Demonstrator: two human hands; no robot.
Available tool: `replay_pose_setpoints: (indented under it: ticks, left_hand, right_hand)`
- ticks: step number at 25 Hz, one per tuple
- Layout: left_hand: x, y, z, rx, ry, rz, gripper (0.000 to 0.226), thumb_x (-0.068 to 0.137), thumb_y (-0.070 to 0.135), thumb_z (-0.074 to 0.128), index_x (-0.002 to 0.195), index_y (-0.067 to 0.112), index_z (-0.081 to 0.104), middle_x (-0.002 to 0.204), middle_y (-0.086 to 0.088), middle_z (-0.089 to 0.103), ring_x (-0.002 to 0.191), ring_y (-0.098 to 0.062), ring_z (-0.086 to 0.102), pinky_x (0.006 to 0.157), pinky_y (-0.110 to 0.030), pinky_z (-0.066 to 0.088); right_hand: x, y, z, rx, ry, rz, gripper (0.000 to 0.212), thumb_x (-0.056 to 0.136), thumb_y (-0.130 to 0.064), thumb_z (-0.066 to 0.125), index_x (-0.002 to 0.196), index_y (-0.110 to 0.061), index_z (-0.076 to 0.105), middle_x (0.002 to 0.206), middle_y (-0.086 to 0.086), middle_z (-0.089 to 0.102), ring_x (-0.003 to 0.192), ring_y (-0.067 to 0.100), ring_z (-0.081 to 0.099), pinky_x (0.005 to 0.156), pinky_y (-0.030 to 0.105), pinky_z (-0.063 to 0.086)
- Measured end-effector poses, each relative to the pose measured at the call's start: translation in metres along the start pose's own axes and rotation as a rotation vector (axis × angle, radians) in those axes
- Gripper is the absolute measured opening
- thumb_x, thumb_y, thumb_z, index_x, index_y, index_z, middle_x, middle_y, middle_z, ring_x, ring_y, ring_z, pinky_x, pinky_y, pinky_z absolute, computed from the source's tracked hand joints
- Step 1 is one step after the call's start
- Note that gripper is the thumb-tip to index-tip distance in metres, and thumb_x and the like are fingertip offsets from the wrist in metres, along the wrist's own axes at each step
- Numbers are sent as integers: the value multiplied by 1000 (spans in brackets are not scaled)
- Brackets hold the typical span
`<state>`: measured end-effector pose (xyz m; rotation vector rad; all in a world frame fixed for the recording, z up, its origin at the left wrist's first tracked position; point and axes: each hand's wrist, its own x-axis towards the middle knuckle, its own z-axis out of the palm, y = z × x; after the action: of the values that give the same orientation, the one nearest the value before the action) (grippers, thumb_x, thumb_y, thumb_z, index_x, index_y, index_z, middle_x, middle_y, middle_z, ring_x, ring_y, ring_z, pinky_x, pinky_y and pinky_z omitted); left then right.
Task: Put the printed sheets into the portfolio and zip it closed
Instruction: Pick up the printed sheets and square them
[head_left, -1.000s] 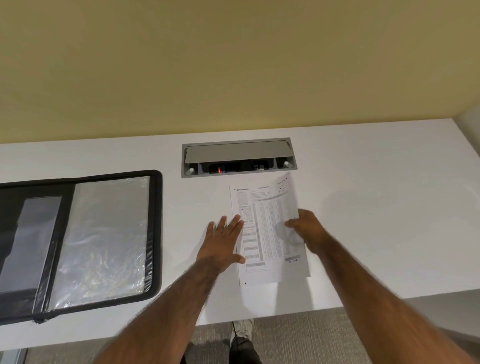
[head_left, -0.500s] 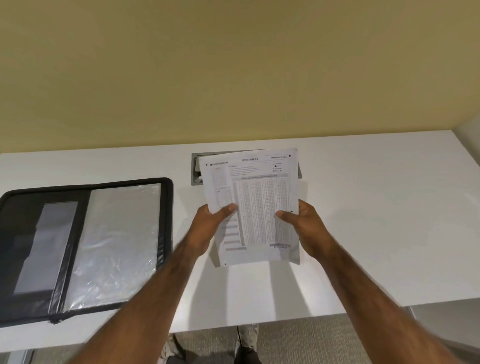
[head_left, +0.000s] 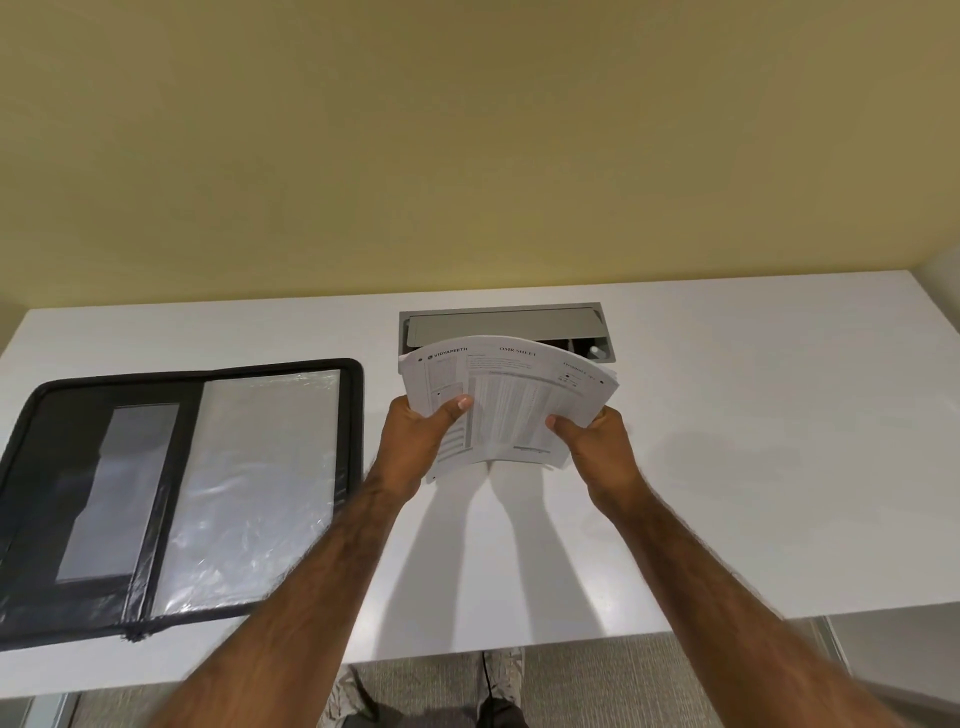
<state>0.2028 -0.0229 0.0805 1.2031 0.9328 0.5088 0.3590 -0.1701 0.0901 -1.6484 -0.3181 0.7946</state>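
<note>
Both hands hold the printed sheets (head_left: 511, 402) up off the white worktop (head_left: 727, 467), just in front of the grey cable hatch (head_left: 498, 325). The left hand (head_left: 415, 441) has its fingers (head_left: 457, 405) clamped on the left edge of the stack, thumb on the printed face; the right hand (head_left: 597, 447) is clamped on the lower right corner in the same way. Gripped from 2 sides, the stack bows upward in the middle, probably so the loose pages can be squared before they are slid in. The portfolio (head_left: 171, 493) lies open and flat well to the left, clear plastic sleeve (head_left: 260, 483) facing up, ready to receive them; its zip is undone. Its far left side is cut off by the frame edge. How many sheets there are cannot be told, and the fine print is unreadable beyond the heading.
</note>
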Motion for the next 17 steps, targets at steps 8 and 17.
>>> replay_pose_setpoints:
  ticks: [8, 17]
  left_hand:
    - [2, -3, -5, 4, 6, 10, 38, 70, 33, 87, 104, 32, 71, 109, -3, 75, 105, -28, 69, 91, -44, 58]
    - [-1, 4, 1, 22, 3, 37, 30, 73, 33, 85, 100, 34, 71, 105, 1, 76, 104, -27, 70, 93, -46, 57]
  right_hand:
    - [-4, -2, 4, -37, -38, 15, 41, 88, 7, 55, 110, -27, 63, 103, 0, 69, 98, 20, 64, 70, 25, 52]
    - [1, -4, -1, -33, 7, -26, 44, 87, 11, 49, 116, -19, 65, 103, 4, 70, 96, 20, 64, 66, 19, 51]
